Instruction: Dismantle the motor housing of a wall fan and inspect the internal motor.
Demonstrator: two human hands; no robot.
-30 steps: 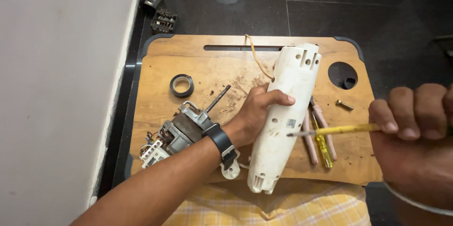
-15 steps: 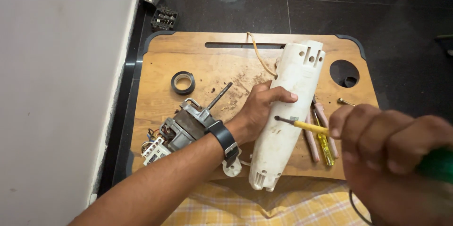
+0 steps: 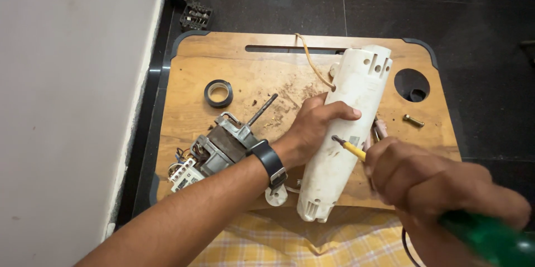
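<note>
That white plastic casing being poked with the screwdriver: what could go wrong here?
The screwdriver tip sits on the white casing right beside the left hand; a slip might jab those fingers. The casing overhangs the wooden board edge, so pressure might tip it. The loose bolt lies near the board's round hole and could roll in.

A wooden lap table (image 3: 223, 55) fills mid-frame on a dark tiled floor (image 3: 479, 33). On it lie a black tape roll (image 3: 218, 93) at upper left, an electric motor (image 3: 220, 147) at lower left, a white plastic housing (image 3: 345, 133) at centre, and a brass bolt (image 3: 413, 120) at right.
</note>
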